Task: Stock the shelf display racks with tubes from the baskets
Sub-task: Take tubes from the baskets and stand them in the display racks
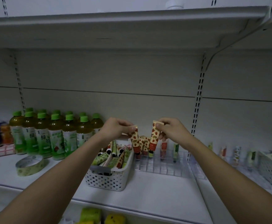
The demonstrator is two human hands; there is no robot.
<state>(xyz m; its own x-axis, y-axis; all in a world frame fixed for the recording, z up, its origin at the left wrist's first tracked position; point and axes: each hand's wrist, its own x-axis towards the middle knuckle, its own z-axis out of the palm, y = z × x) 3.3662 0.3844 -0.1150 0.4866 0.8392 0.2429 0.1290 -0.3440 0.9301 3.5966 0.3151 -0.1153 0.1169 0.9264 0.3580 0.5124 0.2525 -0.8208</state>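
Left hand (115,127) and right hand (170,129) are each pinching a strawberry tube (135,139) (154,137) by its crimped top, caps hanging down above the rack (161,165).

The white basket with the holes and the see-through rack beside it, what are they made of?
The basket looks like matte moulded plastic: thick rounded rim, evenly punched round holes. The rack seems to be clear glossy plastic, acrylic perhaps, since the shelf shows through its grid of dividers.
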